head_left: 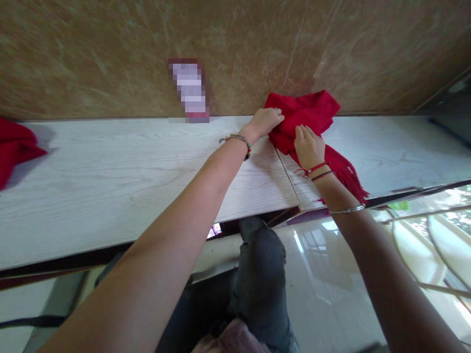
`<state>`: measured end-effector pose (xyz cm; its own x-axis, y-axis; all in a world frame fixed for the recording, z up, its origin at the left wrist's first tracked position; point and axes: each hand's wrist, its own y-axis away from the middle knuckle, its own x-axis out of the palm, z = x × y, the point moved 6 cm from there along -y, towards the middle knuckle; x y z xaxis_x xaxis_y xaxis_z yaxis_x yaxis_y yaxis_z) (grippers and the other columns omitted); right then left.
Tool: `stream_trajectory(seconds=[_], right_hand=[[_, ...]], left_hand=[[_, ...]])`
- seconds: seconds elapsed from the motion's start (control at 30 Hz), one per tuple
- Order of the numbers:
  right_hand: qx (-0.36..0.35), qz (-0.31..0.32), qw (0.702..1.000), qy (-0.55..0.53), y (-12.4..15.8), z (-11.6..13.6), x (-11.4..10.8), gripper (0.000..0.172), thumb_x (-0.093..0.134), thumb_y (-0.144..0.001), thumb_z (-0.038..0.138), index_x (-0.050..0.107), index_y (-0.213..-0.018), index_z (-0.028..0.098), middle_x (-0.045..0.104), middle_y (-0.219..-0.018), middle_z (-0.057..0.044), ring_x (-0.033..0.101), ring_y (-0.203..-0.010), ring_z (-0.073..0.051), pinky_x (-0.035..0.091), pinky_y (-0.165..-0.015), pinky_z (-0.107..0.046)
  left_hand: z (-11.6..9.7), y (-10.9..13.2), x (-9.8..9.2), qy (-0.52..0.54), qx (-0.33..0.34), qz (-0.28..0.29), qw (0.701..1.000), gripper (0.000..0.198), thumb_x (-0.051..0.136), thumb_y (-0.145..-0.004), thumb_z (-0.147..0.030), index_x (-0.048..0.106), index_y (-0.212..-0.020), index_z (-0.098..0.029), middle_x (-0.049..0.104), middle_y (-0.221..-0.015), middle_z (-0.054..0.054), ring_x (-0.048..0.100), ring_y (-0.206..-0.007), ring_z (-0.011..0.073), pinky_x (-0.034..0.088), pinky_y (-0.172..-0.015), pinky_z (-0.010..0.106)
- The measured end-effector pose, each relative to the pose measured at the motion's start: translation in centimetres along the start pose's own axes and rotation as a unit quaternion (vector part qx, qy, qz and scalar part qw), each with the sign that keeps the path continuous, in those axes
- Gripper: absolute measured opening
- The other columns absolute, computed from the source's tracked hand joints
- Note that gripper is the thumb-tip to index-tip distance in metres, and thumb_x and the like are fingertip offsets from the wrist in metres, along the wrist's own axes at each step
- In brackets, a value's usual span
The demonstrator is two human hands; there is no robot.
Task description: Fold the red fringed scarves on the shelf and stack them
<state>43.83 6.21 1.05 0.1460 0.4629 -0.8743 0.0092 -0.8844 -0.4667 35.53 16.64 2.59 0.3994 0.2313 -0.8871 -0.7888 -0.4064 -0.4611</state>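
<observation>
A red fringed scarf (312,115) lies bunched on the pale wooden table (128,171) against the wall, right of centre. My left hand (265,122) reaches across and pinches the scarf's upper left fold, fingers closed on the cloth. My right hand (308,146) presses on the scarf's lower part with fingers curled into the fabric. The scarf's tassels (349,179) trail toward the table's front edge beside my right wrist.
Another red cloth (14,147) lies at the table's far left edge. A small blurred object (190,90) stands at the wall behind the table. A brown marbled wall runs along the back. My dark-trousered knee (259,264) and a glossy tiled floor (331,264) show below the table edge.
</observation>
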Motion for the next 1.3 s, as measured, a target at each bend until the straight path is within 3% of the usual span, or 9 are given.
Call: stream_trajectory(seconds=[0.33,0.7,0.83,1.0,1.13,1.23,1.3], right_hand=[[0.002,-0.027,0.999,-0.044,0.3,-0.5,-1.2,0.050,0.022,-0.091,0.017,0.032,-0.140,0.013,0.052,-0.131,-0.017,0.043,-0.125,-0.031,0.042,-0.094,-0.049],[0.003,0.027,0.999,-0.044,1.7,0.7,0.1,0.049,0.026,-0.091,0.017,0.035,-0.138,0.012,0.047,-0.135,-0.018,0.039,-0.128,-0.031,0.043,-0.094,-0.049],[-0.017,0.045,0.997,-0.061,1.9,0.7,0.5,0.054,0.035,-0.090,0.024,0.029,-0.142,0.011,0.037,-0.143,-0.018,0.029,-0.134,-0.031,0.036,-0.100,-0.051],[0.023,0.047,0.998,-0.041,4.7,-1.0,-0.6,0.061,0.037,-0.089,0.035,0.022,-0.145,0.016,0.027,-0.148,-0.017,0.023,-0.135,-0.036,0.032,-0.097,-0.062],[0.072,0.085,0.994,0.005,7.7,-2.6,-1.1,0.062,0.040,-0.087,0.040,0.029,-0.142,0.014,0.036,-0.143,-0.021,0.032,-0.129,-0.042,0.030,-0.091,-0.070],[0.056,0.107,0.992,0.025,8.8,-2.6,-1.2,0.058,0.040,-0.087,0.037,0.034,-0.140,0.015,0.039,-0.141,-0.020,0.036,-0.127,-0.041,0.033,-0.091,-0.068],[0.044,0.107,0.993,0.035,9.2,-2.4,-1.5,0.056,0.040,-0.087,0.036,0.035,-0.140,0.017,0.040,-0.141,-0.018,0.037,-0.126,-0.040,0.036,-0.090,-0.066]], left_hand=[[1.3,-1.2,-1.7,0.018,0.032,0.002,0.999,0.039,0.032,-0.086,-0.014,0.068,-0.100,-0.020,0.064,-0.098,0.011,0.055,-0.103,0.0216,0.043,-0.080,0.030],[1.3,-0.1,0.3,0.002,-0.005,0.041,0.999,0.037,0.030,-0.089,-0.010,0.064,-0.102,-0.014,0.061,-0.105,0.015,0.053,-0.104,0.0239,0.042,-0.083,0.035],[0.8,1.2,1.1,0.009,-0.002,0.059,0.998,0.040,0.035,-0.085,-0.009,0.058,-0.117,-0.013,0.058,-0.115,0.015,0.051,-0.111,0.0250,0.039,-0.093,0.037],[-0.8,1.5,0.7,0.021,0.074,0.054,0.996,0.064,0.040,-0.079,-0.007,0.029,-0.142,-0.012,0.032,-0.146,0.014,0.025,-0.136,0.0246,0.023,-0.109,0.042],[-2.9,0.1,-0.8,0.056,0.073,0.028,0.995,0.068,0.034,-0.083,-0.009,0.014,-0.147,-0.024,0.016,-0.154,0.002,0.010,-0.141,0.0171,0.020,-0.110,0.041],[-4.9,-0.6,-1.1,0.068,0.080,0.045,0.993,0.063,0.034,-0.083,-0.013,0.025,-0.144,-0.030,0.012,-0.154,-0.003,0.005,-0.141,0.0186,0.016,-0.111,0.044],[-5.9,-0.6,-0.2,0.077,0.106,0.096,0.987,0.056,0.038,-0.084,-0.018,0.038,-0.138,-0.031,0.017,-0.153,-0.003,0.006,-0.141,0.0233,0.013,-0.111,0.048]])
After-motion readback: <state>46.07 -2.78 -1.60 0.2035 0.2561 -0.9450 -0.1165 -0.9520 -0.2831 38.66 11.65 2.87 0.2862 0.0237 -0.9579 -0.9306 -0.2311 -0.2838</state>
